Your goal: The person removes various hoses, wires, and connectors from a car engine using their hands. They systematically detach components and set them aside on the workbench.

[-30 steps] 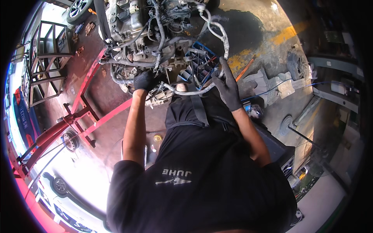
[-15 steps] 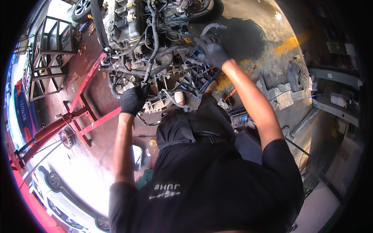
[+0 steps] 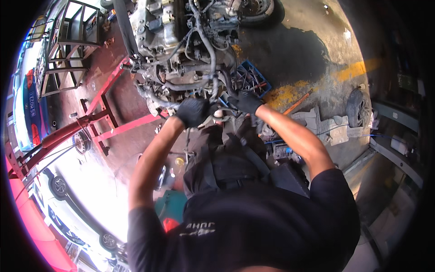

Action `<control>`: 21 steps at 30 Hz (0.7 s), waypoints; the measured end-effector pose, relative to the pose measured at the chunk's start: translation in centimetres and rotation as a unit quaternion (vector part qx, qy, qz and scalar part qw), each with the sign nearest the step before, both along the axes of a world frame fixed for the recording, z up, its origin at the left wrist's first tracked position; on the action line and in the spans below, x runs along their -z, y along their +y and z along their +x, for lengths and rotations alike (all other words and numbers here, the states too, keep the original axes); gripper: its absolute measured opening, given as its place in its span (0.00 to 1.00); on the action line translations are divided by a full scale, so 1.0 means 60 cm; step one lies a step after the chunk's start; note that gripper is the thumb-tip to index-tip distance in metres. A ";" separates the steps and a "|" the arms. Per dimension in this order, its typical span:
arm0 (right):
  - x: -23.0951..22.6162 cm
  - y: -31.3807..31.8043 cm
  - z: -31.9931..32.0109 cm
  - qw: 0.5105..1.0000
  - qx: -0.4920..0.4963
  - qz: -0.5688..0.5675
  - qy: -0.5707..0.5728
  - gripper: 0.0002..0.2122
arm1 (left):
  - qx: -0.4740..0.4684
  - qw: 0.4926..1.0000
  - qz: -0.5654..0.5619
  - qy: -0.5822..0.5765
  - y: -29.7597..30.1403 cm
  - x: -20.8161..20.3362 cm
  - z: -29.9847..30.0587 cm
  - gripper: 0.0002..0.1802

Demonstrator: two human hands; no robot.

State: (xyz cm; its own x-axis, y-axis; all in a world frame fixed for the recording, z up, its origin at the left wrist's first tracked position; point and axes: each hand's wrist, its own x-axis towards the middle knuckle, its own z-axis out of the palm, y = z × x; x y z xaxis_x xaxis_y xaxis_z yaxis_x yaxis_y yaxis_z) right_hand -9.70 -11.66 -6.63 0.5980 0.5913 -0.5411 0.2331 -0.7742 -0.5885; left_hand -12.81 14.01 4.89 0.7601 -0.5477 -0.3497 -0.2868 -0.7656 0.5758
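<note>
A large engine (image 3: pixel 170 31), partly stripped, lies ahead with a thick wiring harness (image 3: pixel 211 54) in dark sleeving running down across its near end. My left hand (image 3: pixel 194 112), in a black glove, is closed around the near end of this harness. Just to its right, my right hand (image 3: pixel 247 102), gloved the same way, has its fingers curled on a dark sleeved branch that curves down from the engine. The fingertips of both hands are partly hidden. Hoses and loose harness ends lie around and below them.
A blue crate (image 3: pixel 268 80) of metal parts sits beyond my right hand. On the left are a red engine crane (image 3: pixel 97 124) and a dark metal rack (image 3: pixel 68 50). A battery (image 3: pixel 285 152), a wheel (image 3: pixel 358 109) and an orange-handled bar (image 3: pixel 297 103) lie to the right.
My right hand has come down and left from the far right, close to my left hand. My left hand has moved right with the harness, which now hangs further right over the engine.
</note>
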 end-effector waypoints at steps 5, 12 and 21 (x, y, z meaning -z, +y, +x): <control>0.037 0.079 -0.077 0.997 -0.073 -0.007 0.021 0.25 | 0.089 0.993 0.049 0.054 -0.064 0.040 0.059 0.30; 0.180 0.150 -0.127 0.990 -0.017 0.103 -0.090 0.21 | 0.059 0.979 -0.022 0.193 -0.027 0.133 0.049 0.26; 0.126 0.165 -0.180 0.925 0.189 0.312 -0.109 0.10 | 0.065 0.987 -0.001 0.145 0.071 0.181 0.037 0.10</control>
